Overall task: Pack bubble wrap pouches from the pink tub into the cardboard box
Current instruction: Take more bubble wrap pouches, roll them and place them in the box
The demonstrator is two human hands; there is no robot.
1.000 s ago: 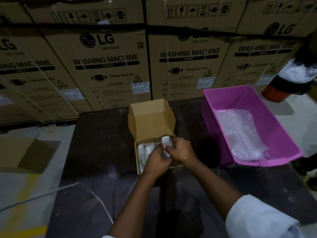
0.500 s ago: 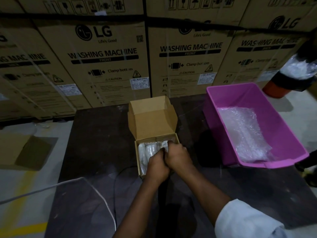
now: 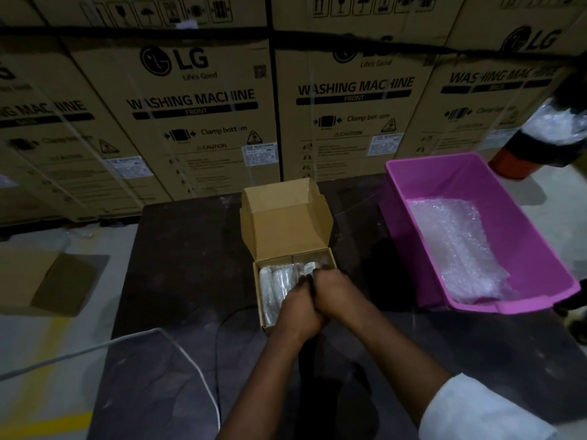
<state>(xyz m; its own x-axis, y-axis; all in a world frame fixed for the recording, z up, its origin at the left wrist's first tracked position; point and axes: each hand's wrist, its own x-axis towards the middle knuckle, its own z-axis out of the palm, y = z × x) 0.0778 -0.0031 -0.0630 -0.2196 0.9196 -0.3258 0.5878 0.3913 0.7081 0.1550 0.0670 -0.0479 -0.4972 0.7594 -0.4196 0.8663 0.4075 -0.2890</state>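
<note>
Head: left hand, right hand cover cardboard box; grips unclear.

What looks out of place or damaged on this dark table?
Nothing stands out. The small brown cardboard box sits upright with its lid open, wrapped pouches lie inside it, and both hands press there. The pink plastic tub beside it holds clear bubble wrap.

The cardboard box sits mid-worktop, lid raised behind it, pouches inside. The tub stands to its right with bubble wrap in it. Large cartons are stacked behind the worktop.
</note>
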